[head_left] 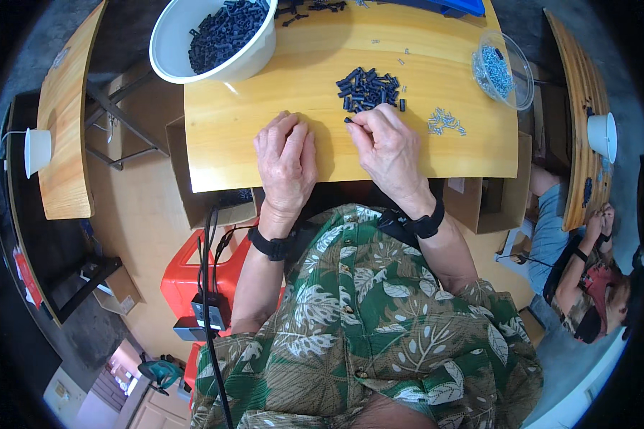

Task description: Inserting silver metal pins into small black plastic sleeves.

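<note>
My right hand pinches a small black plastic piece between thumb and forefinger, just above the wooden table. Beside it, my left hand rests at the table with its fingers curled under; anything inside them is hidden. Past my right hand lies a heap of short black tube-like plastic parts, a few of them apart from the pile. To its right is a small scatter of silvery metal pieces, like little screws or pins.
A white tub full of black parts stands at the far left. At the far right are a clear round container of small metal pieces and a blue tray. Cardboard boxes sit under the table. Another person sits at a table on the right.
</note>
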### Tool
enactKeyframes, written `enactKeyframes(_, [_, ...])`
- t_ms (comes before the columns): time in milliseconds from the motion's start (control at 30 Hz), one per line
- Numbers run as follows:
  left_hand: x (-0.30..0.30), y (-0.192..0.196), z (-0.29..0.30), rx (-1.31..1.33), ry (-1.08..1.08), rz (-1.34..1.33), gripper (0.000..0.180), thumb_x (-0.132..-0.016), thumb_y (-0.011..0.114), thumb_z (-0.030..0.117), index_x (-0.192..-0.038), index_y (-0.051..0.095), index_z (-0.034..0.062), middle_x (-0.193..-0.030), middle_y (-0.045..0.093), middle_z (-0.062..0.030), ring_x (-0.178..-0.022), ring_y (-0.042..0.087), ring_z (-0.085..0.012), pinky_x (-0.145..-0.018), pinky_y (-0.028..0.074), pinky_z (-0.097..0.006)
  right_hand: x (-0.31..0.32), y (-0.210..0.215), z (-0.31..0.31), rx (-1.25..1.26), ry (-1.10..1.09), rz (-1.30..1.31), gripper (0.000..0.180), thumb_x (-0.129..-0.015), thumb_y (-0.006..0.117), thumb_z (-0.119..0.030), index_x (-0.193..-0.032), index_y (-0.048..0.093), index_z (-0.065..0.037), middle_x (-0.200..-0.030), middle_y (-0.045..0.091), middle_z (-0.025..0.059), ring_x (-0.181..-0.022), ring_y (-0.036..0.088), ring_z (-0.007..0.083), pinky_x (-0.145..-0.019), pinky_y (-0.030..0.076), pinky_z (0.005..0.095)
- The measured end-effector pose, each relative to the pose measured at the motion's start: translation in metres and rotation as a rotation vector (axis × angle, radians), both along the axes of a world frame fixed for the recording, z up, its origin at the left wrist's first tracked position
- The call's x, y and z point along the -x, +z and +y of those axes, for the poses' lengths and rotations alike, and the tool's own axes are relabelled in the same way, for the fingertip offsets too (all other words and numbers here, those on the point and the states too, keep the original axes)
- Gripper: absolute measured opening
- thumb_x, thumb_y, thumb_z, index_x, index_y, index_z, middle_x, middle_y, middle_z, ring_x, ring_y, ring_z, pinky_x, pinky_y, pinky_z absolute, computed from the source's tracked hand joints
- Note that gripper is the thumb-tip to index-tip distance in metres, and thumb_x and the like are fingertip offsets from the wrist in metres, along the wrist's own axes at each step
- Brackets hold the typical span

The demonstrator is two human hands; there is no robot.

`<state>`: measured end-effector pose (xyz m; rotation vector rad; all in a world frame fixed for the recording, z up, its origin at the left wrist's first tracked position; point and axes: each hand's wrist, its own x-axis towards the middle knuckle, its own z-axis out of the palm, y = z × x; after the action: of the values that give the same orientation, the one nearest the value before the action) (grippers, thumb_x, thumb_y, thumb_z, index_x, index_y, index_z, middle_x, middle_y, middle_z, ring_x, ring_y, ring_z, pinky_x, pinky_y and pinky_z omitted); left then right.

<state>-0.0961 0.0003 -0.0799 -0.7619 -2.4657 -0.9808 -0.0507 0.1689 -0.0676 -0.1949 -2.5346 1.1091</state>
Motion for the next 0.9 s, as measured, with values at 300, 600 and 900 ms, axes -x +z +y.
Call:
enactKeyframes(300, [-0.01,0.018,-0.004,-0.141,-0.099,-0.17,0.02,-0.079,0.071,-0.005,-0.099,0.069,-0.0009,-0.104,0.066,-0.0144,-0.098,0.065,-0.0293,-0.084,0.052,-0.036,-0.033,0.034,0.024,1.026,0.072,-0.131,0.01,-0.091,0.065,0.001,-0.1,0.061,0.001,-0.088,0.068,0.0082,-0.077,0.067,0.0125,-0.069,0.056,0.0254])
enactKeyframes(600, [-0.017,0.073,0.016,-0.283,-0.392,-0.402,0.027,-0.076,0.074,-0.005,-0.103,0.07,-0.0009,-0.099,0.069,-0.0159,-0.089,0.068,-0.0277,-0.077,0.054,-0.034,-0.047,0.047,0.025,1.267,0.169,-0.112,0.009,-0.09,0.065,0.002,-0.099,0.064,0.002,-0.089,0.067,0.0076,-0.077,0.066,0.0127,-0.069,0.055,0.0249])
enactKeyframes(900, [-0.032,0.066,0.023,-0.075,-0.413,-0.424,0.028,-0.071,0.076,-0.005,-0.098,0.07,-0.0002,-0.093,0.067,-0.0125,-0.081,0.065,-0.0292,-0.071,0.053,-0.036,-0.049,0.057,0.033,0.536,0.264,-0.131,0.009,-0.083,0.069,0.004,-0.089,0.063,-0.001,-0.078,0.061,0.0077,-0.065,0.06,0.0157,-0.057,0.047,0.0273])
